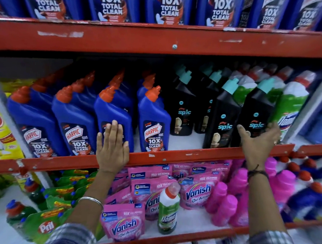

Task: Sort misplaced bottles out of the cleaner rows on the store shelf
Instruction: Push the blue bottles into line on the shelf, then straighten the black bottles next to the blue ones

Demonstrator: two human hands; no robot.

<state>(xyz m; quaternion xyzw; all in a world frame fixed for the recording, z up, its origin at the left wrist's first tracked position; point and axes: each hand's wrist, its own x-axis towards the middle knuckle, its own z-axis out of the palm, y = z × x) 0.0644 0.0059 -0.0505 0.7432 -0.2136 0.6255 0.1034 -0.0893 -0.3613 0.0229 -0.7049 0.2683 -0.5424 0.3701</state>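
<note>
The left hand (pixel 112 144) lies flat, fingers spread, on a blue plastic Harpic bottle (pixel 111 115). The right hand (pixel 260 140), its grip wide, cups the black plastic teal-capped Spic bottle (pixel 257 112); a green-labelled white Domex bottle (pixel 291 104) stands just right of that grip.

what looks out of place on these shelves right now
A green Domex bottle stands alone on the lower shelf among the pink Vanish pouches, away from the other green bottles on the middle shelf. Up there, one black Spic bottle sits further back than its neighbours.

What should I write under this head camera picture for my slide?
Sorting the shelf: left hand flat on a blue Harpic bottle, right hand around a black Spic bottle.
</note>
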